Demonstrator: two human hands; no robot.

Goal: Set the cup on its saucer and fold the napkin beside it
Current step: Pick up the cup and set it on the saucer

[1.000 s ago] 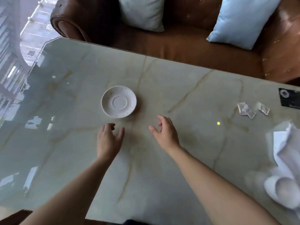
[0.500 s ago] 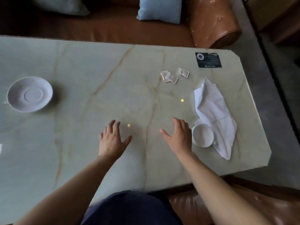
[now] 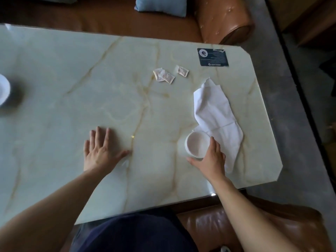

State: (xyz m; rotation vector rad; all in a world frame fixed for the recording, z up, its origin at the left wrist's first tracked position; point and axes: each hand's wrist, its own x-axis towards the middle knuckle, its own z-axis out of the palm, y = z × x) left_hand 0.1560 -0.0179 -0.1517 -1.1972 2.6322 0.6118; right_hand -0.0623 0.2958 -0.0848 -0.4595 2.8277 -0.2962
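A dark-clothed lap [image 3: 131, 233] and a brown leather seat [image 3: 272, 231] are seen below the table's near edge. On the marble table [image 3: 54, 110], toward the near edge, the left hand [image 3: 99, 153] is laid flat and open, palm down, fingers spread, with nothing held. Toward the near right corner, the right hand [image 3: 211, 159] is curved around the near side of the white cup [image 3: 197, 143], thumb set at the cup's left base and fingers reaching up its right side; contact with the wall appears to be made, though whether the grasp is closed firmly cannot be told. The cup is seen upright, mouth up, standing on the table, its far right side touching or overlapping the napkin [image 3: 216, 113]. The napkin is spread crumpled and unfolded along the right edge, from beside the hand toward the far right corner. Farther in, three small packets [image 3: 164, 75] are scattered near the middle of the far half. A dark card [image 3: 212, 57] is placed at the far right corner. The saucer [image 3: 3, 91] is cut off at the left edge, well apart from the cup. Beyond the far edge, a leather sofa [image 3: 223, 20] and a blue cushion [image 3: 161, 4] are visible.
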